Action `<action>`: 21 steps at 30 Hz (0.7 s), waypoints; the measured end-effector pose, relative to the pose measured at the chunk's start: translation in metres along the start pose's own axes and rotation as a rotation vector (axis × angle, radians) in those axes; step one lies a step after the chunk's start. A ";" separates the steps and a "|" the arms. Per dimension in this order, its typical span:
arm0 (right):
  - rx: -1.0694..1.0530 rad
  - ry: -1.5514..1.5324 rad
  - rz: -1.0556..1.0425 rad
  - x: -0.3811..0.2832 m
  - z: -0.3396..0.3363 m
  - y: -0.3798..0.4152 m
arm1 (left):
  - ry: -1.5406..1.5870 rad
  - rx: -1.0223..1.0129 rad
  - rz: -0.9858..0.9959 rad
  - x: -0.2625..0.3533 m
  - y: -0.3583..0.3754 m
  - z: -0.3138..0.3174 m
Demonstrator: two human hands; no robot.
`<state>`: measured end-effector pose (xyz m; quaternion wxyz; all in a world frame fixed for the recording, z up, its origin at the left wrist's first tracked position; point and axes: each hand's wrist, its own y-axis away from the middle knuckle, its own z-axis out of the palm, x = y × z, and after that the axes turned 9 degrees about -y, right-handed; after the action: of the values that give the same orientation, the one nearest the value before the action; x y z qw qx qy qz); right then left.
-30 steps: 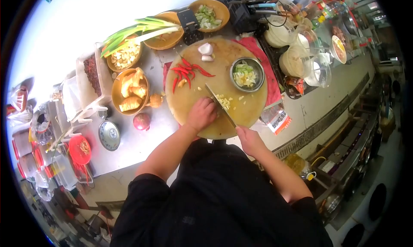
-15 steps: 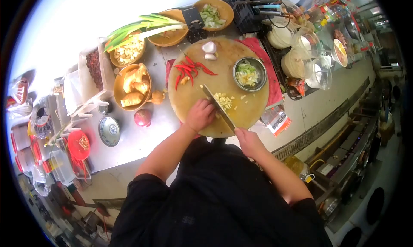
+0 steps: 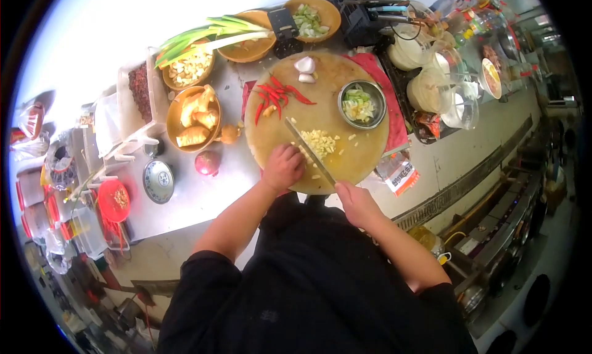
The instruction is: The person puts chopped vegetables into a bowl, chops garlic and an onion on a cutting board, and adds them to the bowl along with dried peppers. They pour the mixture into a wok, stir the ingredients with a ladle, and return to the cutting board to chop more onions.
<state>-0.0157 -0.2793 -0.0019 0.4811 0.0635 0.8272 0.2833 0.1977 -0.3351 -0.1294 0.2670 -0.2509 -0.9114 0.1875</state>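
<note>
A cleaver (image 3: 311, 153) is in my right hand (image 3: 359, 205), its fingers wrapped round the handle at the near edge of the round chopping board (image 3: 364, 160). The blade stands edge-down, slanting away to the left. Just left of it, my left hand (image 3: 284, 168) rests on the board with curled fingers; whatever lies under them is hidden. Chopped pale bits, looking like garlic (image 3: 319, 143), are heaped along the blade's right side. Farther up the board lie red chillies (image 3: 280, 95), white bulb pieces (image 3: 304, 67) and a steel bowl (image 3: 383, 110) of cut scallion (image 3: 359, 104).
Left of the board are a bowl of ginger (image 3: 198, 110), a red onion (image 3: 207, 163) and a patterned bowl (image 3: 158, 181). Long scallions (image 3: 213, 33) lie across bowls behind. Plastic tubs (image 3: 427, 89) and a red cloth (image 3: 394, 116) stand to the right.
The cleaver and my left hand have shifted slightly left across the board. More of the chopped heap shows right of the blade. The whole view has moved a little.
</note>
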 end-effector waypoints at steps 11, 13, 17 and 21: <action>-0.095 -0.002 -0.008 0.011 0.006 -0.009 | 0.017 -0.066 -0.057 0.003 0.024 -0.007; -0.135 0.024 -0.022 0.008 0.004 -0.016 | 0.004 -0.051 -0.043 0.000 0.023 -0.006; -0.134 0.021 -0.068 0.007 0.005 -0.012 | -0.026 -0.011 -0.084 0.000 0.033 -0.003; -0.182 0.054 -0.071 0.012 0.009 -0.022 | -0.030 -0.006 -0.090 0.002 0.034 -0.006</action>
<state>-0.0107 -0.2891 -0.0258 0.4723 -0.0175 0.8124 0.3417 0.2116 -0.3053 -0.1404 0.2607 -0.2077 -0.9262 0.1761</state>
